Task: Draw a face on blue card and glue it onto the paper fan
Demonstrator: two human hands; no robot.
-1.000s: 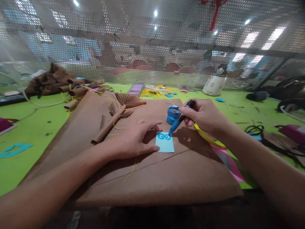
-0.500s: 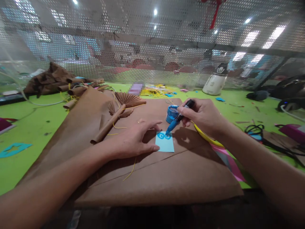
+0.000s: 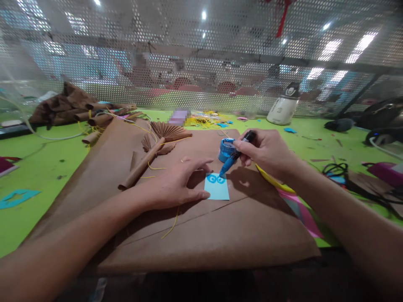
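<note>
- Your right hand [image 3: 267, 152] grips a blue marker [image 3: 234, 158], its tip at the far edge of the light-blue paper card [image 3: 216, 187].
- Your left hand [image 3: 176, 184] lies open, fingertips pinning the card's left edge.
- The card looks thin, light and prone to sliding; press it flat near the edges.
- It lies on creased brown kraft paper [image 3: 189, 235]; a round blue jar [image 3: 226, 149] stands just beyond.

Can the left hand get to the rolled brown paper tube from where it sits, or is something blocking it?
Probably yes. The left hand rests on the blue card, and the paper tube lies just beside it on bare brown paper, nothing between.
</note>
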